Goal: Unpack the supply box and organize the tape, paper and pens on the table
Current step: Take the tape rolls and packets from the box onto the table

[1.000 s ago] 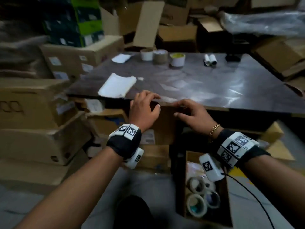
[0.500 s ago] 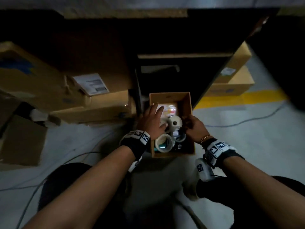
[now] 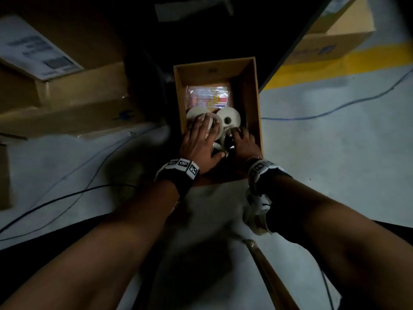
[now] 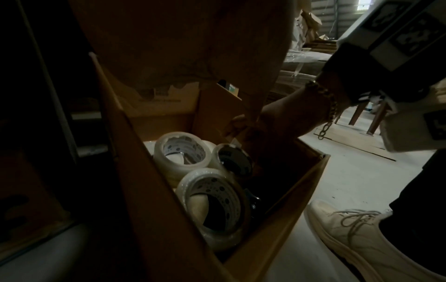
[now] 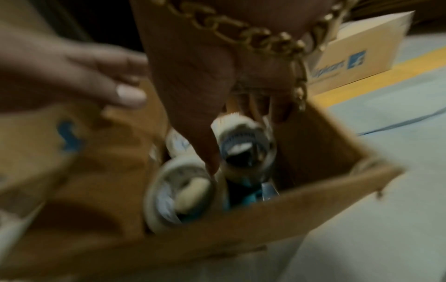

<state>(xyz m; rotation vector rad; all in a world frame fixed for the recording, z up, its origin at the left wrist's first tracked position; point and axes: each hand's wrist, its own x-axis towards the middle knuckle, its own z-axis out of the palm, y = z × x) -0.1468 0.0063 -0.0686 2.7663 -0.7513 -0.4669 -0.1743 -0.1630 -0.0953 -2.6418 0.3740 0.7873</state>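
Both hands reach into the open box on the floor. The left hand lies flat, fingers straight, on a tape roll; the right hand curls round another roll. A paper roll stands beside them.

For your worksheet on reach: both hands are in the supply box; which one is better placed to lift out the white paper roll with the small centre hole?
Probably the right hand: the white paper roll sits just beyond its fingertips. The left hand already lies spread over a tape roll beside it.
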